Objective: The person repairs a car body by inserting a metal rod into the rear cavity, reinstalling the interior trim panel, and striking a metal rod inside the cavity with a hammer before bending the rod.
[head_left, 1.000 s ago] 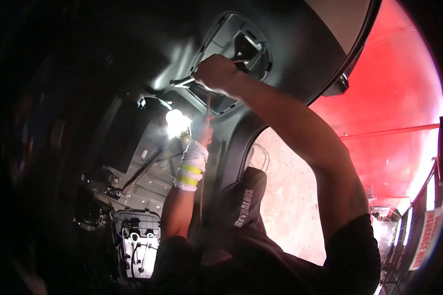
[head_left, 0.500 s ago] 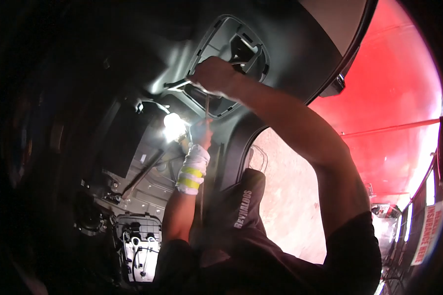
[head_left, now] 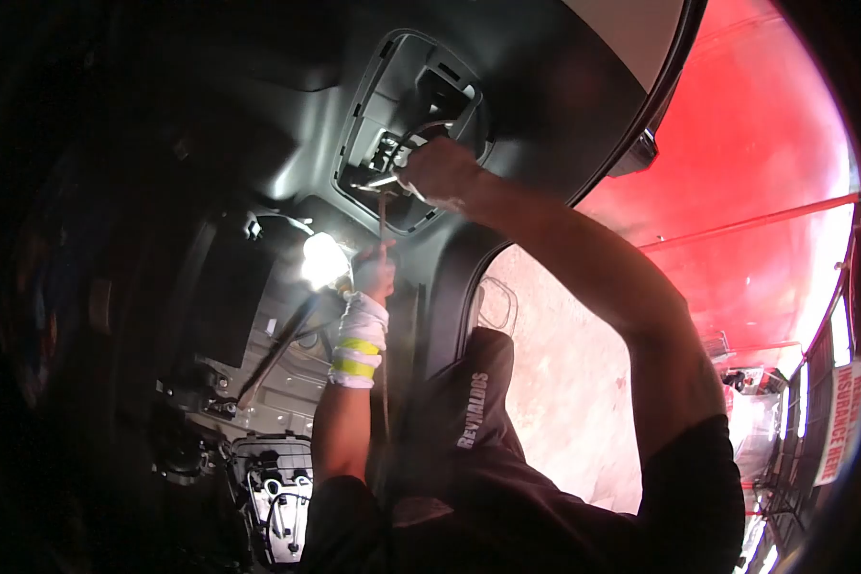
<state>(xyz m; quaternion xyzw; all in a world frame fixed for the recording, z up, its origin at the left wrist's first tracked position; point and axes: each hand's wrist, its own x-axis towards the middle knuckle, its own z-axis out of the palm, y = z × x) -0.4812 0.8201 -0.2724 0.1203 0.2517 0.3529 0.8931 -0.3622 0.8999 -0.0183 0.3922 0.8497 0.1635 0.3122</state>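
Observation:
My right hand [head_left: 440,174] is closed at the recessed oval opening [head_left: 392,48] in the dark trim panel. From its fingers a short silver bar-like tool [head_left: 383,180] points left across the lower part of the opening; its exact kind is unclear. Below, my left hand [head_left: 377,271], with a white and yellow wrap [head_left: 360,340] on the wrist, has its fingers around a long thin rod [head_left: 384,215]. The rod's top reaches into the opening, near the silver tool. A dark cable [head_left: 421,127] curves inside the opening, beside a pale part [head_left: 385,148].
A bright work light [head_left: 325,260] glows just left of my left hand. Lower left lies an open compartment [head_left: 282,497] with cables. Vehicle glass edges [head_left: 469,316] the pale ground [head_left: 574,383]. A red surface [head_left: 737,172] and a sign [head_left: 842,421] stand to the right.
My right hand and the silver tool have moved right relative to the opening, uncovering the pale part inside. The whole view has shifted slightly. My left hand stays on the rod.

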